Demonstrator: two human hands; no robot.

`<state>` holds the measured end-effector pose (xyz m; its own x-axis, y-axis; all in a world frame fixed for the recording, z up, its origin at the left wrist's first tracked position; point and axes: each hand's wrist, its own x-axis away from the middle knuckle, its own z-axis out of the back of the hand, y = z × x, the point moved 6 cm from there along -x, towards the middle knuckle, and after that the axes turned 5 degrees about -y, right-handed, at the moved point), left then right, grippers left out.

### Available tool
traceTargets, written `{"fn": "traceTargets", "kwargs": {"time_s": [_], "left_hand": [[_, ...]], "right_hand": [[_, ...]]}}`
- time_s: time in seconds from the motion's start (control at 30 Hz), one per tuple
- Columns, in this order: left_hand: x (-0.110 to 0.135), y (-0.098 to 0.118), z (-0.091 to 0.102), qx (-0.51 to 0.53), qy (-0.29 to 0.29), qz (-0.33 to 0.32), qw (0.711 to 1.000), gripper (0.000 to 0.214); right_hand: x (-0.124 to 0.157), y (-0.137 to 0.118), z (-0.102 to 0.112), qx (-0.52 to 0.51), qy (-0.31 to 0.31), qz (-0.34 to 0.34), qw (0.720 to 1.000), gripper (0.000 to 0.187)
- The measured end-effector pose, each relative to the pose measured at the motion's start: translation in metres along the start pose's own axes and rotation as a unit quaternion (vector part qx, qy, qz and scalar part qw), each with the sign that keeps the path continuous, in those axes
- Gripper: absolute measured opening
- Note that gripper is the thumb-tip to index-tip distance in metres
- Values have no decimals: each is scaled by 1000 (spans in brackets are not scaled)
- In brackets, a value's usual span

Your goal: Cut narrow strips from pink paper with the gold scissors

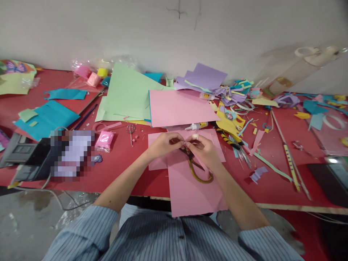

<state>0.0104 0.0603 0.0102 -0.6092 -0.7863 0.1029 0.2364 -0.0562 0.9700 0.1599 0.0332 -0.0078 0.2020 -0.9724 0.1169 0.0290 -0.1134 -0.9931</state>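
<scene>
Left hand: being held narrow, fingertips pressed against the right's; whether anything is being gripped cannot be told.
Right hand: being kept in a pinch, apparently on a strip.
Strip: pink, being hung below the right palm; its upper end is being hidden by fingers.
Scissors: being overlapped by hands and strip, handles toward the near right.
Sheet: pink, being spread beneath, past the near edge of the table.
Glue: being left lying beyond the right hand.
Risks: strip possibly being creased by a hard pinch or snagged on the scissors; sheet possibly being dragged off by the body, scissors with it.
</scene>
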Motion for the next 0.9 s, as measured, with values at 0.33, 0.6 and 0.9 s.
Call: {"fn": "traceTargets", "kwargs": {"time_s": [0.33,0.6,0.9], "left_hand": [[-1,-3,-2,-103,60,-14,993,13],[-1,-2,-1,-116,59,-24,991,14],[-2,-6,-1,-127,62,-27,990,15]], "right_hand": [[-1,1,-1,-19,21,-5,1000,15],[-5,6,2,-62,27,-47,997,22],[-4,10,1,-56,23,-57,997,18]]}}
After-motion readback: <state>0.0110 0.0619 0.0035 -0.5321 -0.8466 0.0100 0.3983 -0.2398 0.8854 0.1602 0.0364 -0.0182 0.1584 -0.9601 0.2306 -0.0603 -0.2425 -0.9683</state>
